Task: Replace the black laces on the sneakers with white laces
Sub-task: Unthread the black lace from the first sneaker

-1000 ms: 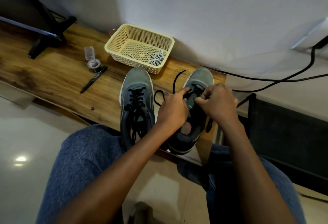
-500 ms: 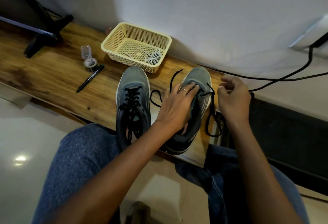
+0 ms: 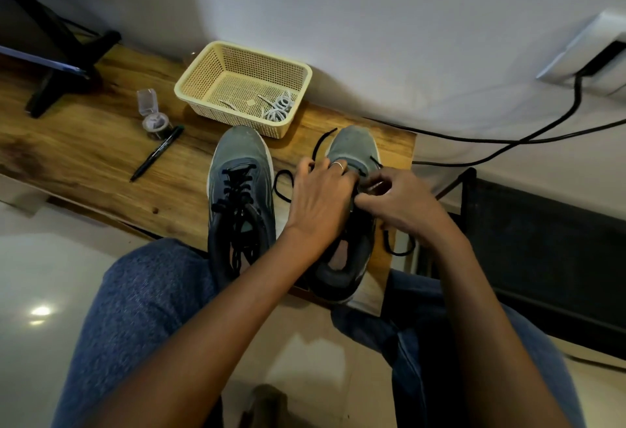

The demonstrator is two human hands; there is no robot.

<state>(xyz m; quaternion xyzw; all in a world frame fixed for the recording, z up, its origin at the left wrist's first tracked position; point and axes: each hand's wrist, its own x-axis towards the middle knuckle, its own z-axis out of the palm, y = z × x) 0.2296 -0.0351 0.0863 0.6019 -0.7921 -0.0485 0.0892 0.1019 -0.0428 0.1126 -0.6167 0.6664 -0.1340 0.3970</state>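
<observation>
Pinching the black lace (image 3: 374, 187) over the right sneaker (image 3: 349, 156), the right hand (image 3: 403, 205) curls its fingers (image 3: 364, 203) round it; the left hand (image 3: 321, 200) rests flat on the same shoe near the worktop's (image 3: 84, 156) right edge. White laces (image 3: 279, 110) lie in the basket (image 3: 189, 80) at the rear edge, beside the laced left sneaker (image 3: 240, 187).

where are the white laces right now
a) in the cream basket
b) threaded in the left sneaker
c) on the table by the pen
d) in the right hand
a: the white laces lie coiled in the near right corner of the cream basket, while both sneakers still show black lace.
</observation>
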